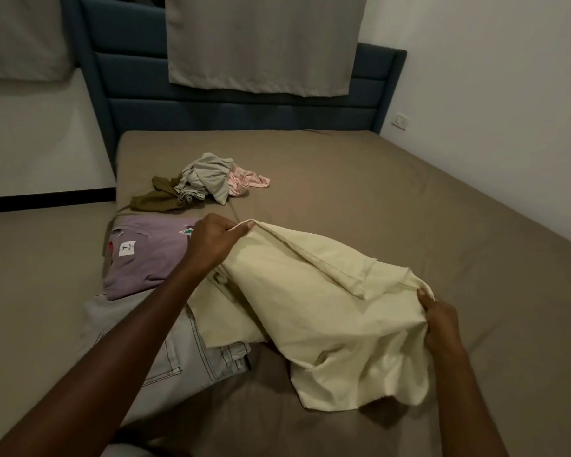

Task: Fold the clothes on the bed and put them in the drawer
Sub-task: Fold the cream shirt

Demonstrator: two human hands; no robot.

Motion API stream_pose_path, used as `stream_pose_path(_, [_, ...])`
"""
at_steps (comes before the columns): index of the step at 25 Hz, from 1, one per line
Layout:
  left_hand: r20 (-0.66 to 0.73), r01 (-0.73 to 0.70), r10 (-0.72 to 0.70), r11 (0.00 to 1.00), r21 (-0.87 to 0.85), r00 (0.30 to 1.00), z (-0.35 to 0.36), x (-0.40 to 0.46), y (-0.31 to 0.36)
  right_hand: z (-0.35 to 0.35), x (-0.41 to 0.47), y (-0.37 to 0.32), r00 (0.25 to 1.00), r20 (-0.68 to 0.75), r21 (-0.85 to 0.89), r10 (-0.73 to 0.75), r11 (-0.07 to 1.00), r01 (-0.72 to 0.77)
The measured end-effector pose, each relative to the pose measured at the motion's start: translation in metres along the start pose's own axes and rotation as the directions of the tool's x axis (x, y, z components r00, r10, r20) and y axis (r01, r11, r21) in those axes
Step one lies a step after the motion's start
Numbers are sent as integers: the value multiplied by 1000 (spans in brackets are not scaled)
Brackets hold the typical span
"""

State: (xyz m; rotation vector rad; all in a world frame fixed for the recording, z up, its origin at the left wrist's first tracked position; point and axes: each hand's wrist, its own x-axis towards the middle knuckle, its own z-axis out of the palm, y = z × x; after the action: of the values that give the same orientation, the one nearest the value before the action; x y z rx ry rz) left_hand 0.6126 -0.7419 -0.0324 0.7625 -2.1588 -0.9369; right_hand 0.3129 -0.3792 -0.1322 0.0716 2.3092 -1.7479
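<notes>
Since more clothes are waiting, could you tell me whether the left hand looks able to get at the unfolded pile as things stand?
Probably not yet: the left hand grips the cream garment, though the bed between it and the pile lies bare.

Dim room: blue padded headboard (231, 117), grey curtain (261, 41), white wall (491, 94), wall socket (400, 120).

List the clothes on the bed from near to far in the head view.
Grey jeans → cream garment held in both hands → folded purple shirt → olive garment → grey-green garment with pink garment beside it.
</notes>
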Motion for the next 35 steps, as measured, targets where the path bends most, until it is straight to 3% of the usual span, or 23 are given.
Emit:
stream_pose_path(1, [26, -5, 6, 998, -58, 1000, 1, 4, 10, 1, -4, -7, 996, -43, -316, -72, 947, 55])
stream_pose_path(2, [55, -21, 27, 994, -103, 998, 8, 8, 25, 6, -11, -14, 981, -87, -562, -174, 822, 96])
stream_pose_path(3, [82, -48, 58, 991, -121, 995, 17, 10, 42, 17, -25, -22, 950, -66, -660, -305, 728, 188])
stream_pose_path(4, [125, -87, 101, 990, -114, 987, 31, 12, 60, 31, -47, -29, 886, -20, -649, -464, 680, 341])
stream_pose_path(6, [249, -166, 167, 986, -23, 954, 69, 12, 95, 69, -104, -31, 713, 45, -417, -700, 635, 650])
stream_pose_path(7, [309, -202, 183, 979, 29, 933, 88, 11, 107, 90, -135, -30, 612, 145, -303, -777, 554, 775])
stream_pose_path(8, [364, -245, 212, 968, 47, 907, 105, 8, 116, 109, -162, -29, 466, 255, -230, -847, 415, 880])
stream_pose_path(10, [470, -302, 254, 953, 30, 845, 131, -6, 125, 141, -182, -18, 280, 448, -185, -849, 219, 958])
stream_pose_path(11, [522, -321, 253, 946, 44, 815, 141, -16, 126, 151, -174, -13, 300, 523, -197, -798, 229, 953])
stream_pose_path(12, [552, -334, 243, 940, 69, 798, 150, -26, 125, 156, -163, -9, 402, 590, -210, -700, 347, 914])
stream_pose_path(14, [483, -359, 263, 926, 116, 835, 155, -45, 114, 159, -136, -3, 569, 664, -325, -486, 498, 804])
stream_pose_path(16, [244, -410, 373, 904, 121, 895, 153, -59, 83, 162, -103, -1, 671, 578, -464, -465, 489, 739])
stream_pose_path(18, [116, -313, 303, 946, 88, 946, 143, -64, 39, 166, -63, 3, 697, 508, -618, -506, 350, 704])
stream_pose_path(20, [320, -152, 103, 979, 133, 942, 125, -71, 1, 162, -39, 3, 807, 494, -575, -324, 574, 583])
stream_pose_path(21, [476, -172, 53, 962, 210, 878, 118, -73, -13, 159, -35, 1, 823, 505, -541, -261, 647, 537])
stream_pose_path(23, [671, -343, -1, 859, 381, 742, 107, -75, -30, 148, -33, 3, 753, 577, -470, -316, 625, 623])
stream_pose_path(24, [675, -414, -30, 770, 486, 737, 104, -72, -35, 145, -33, 4, 722, 588, -415, -364, 630, 657])
stream_pose_path(26, [564, -416, -40, 633, 653, 825, 101, -61, -39, 141, -37, -7, 711, 550, -286, -439, 700, 654])
stream_pose_path(28, [398, -291, -44, 610, 737, 916, 97, -45, -36, 130, -36, -26, 725, 513, -212, -459, 751, 625])
stream_pose_path(32, [140, -69, -37, 728, 682, 989, 75, -12, -32, 89, -25, -56, 705, 537, -33, -464, 823, 566])
stream_pose_path(35, [-51, 171, -164, 930, 325, 985, 56, 12, -33, 53, -21, -61, 677, 626, 85, -386, 897, 434])
